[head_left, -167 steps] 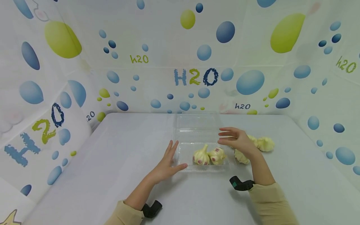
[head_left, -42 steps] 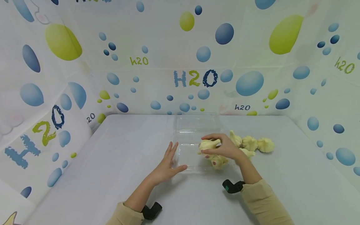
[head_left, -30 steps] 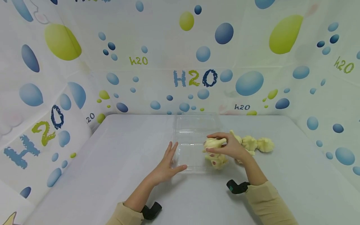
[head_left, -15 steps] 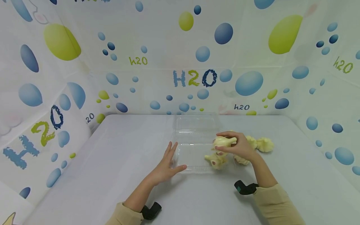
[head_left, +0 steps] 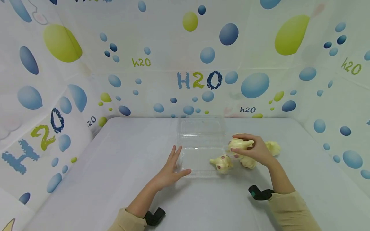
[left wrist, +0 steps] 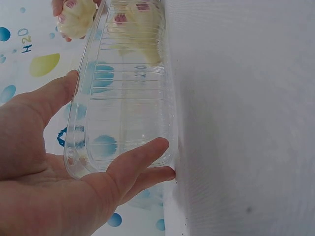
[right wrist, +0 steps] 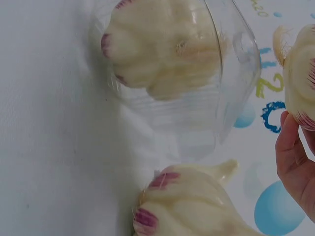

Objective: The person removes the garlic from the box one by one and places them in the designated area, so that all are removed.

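Observation:
A clear plastic clamshell box [head_left: 196, 160] lies on the table with its lid [head_left: 201, 128] folded back. One garlic bulb [head_left: 222, 164] lies on its side at the box's right end; it shows through the wall in the left wrist view [left wrist: 135, 32]. My left hand [head_left: 170, 171] rests against the box's left end, fingers straight and thumb along the front corner. With fingertips and thumb, my right hand [head_left: 258, 150] pinches another garlic bulb [head_left: 240, 144], raised just past the box's right edge. Its stem points right, and the bulbs beneath it are partly covered.
Several garlic bulbs lie on the white table right of the box, among them a near one [head_left: 248, 162] and a far one [head_left: 273, 147]. My right hand hides part of this group. A patterned sheet [head_left: 202, 48] stands behind the table.
Two bulbs sat in the box earlier; now one does. My right hand has picked up a bulb and carried it rightward from over the box. My left hand has stayed put.

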Demonstrator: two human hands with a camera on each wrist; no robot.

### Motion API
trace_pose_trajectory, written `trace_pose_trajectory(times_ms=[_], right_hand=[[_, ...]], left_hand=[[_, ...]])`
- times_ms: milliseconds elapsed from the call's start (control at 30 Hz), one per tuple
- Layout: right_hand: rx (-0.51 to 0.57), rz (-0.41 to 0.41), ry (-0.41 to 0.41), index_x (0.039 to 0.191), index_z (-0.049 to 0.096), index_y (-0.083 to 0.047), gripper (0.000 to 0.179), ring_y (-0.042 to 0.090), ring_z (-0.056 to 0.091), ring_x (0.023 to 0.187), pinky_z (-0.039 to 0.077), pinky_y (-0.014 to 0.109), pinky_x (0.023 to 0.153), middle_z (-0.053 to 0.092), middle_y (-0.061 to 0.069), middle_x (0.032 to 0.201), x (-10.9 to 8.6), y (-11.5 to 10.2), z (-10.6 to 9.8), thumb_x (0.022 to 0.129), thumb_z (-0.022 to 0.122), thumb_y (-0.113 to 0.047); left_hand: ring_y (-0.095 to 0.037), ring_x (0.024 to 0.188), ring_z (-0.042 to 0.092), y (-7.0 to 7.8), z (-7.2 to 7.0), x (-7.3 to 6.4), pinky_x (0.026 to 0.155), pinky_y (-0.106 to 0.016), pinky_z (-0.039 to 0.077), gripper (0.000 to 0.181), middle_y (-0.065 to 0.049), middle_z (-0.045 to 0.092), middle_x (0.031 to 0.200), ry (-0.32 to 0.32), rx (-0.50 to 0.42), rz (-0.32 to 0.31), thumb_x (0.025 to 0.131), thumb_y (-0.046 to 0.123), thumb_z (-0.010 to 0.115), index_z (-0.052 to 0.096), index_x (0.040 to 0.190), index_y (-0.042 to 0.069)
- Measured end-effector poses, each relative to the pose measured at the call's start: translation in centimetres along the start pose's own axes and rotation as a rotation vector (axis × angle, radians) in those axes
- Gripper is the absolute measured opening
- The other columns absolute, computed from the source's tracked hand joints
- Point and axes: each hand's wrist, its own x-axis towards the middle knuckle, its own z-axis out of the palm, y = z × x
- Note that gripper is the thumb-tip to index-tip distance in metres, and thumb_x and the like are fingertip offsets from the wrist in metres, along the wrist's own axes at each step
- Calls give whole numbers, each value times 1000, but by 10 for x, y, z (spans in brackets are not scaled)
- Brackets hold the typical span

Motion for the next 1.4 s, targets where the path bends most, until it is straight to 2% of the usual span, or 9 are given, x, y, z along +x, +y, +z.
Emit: trace_pose_trajectory(times_ms=[133, 233, 367, 467, 567, 800, 1167, 1400], right_hand=[[33, 20, 9, 120, 57, 3, 49, 12, 61, 83, 54, 31, 64, 62, -4, 107, -5, 1, -6, 76, 75, -9], [32, 43, 18, 121, 54, 5, 50, 13, 61, 81, 54, 32, 64, 59, 5, 111, -8, 3, -12, 77, 74, -10], [11, 61, 34, 120, 56, 0, 48, 11, 61, 81, 54, 31, 65, 58, 5, 113, -14, 5, -20, 77, 74, -12], [6, 56, 41, 119, 59, -5, 44, 10, 62, 83, 54, 30, 67, 59, -5, 109, -19, 7, -27, 78, 73, -12], [0, 44, 52, 119, 59, -5, 42, 9, 62, 84, 53, 28, 67, 60, -10, 107, -24, 9, -35, 79, 72, -10], [-67, 40, 81, 121, 54, 3, 46, 2, 59, 91, 52, 23, 70, 59, -13, 110, -34, 13, -48, 81, 70, -10], [-259, 122, 164, 121, 55, -1, 47, -1, 48, 97, 47, 18, 69, 53, -19, 108, -49, 24, -64, 82, 70, -22], [-271, 119, 179, 121, 55, 0, 47, -4, 49, 96, 47, 17, 68, 53, -25, 106, -54, 31, -76, 82, 70, -21]], left_hand=[[-41, 134, 15, -1, 0, 0, 95, -58, 32, 90, -10, -8, 152, 1, 1, 0, 82, 32, 69, 9, 148, 21], [-41, 134, 15, -2, 0, 1, 95, -58, 32, 90, -10, -9, 152, 2, -3, 2, 82, 32, 69, 9, 148, 21], [-41, 134, 15, -1, 0, 1, 96, -57, 32, 90, -10, -9, 152, -1, -11, -4, 82, 31, 69, 9, 148, 21], [-41, 134, 16, -1, 0, 1, 96, -57, 32, 90, -10, -9, 152, -3, -11, -8, 82, 32, 69, 9, 148, 21], [-41, 134, 16, -1, 0, 0, 96, -57, 31, 91, -11, -9, 152, -4, -8, -6, 82, 33, 69, 9, 148, 20], [-39, 135, 13, -1, 0, 0, 97, -57, 29, 92, -10, -9, 152, -5, -11, -11, 81, 34, 69, 9, 148, 21], [-39, 136, 7, 1, 0, -1, 96, -60, 29, 91, -10, -9, 152, -3, -29, -3, 82, 30, 70, 9, 148, 19], [-37, 137, 6, -2, 1, 0, 98, -57, 29, 92, -10, -10, 152, -5, -16, 1, 82, 33, 69, 8, 149, 18]])
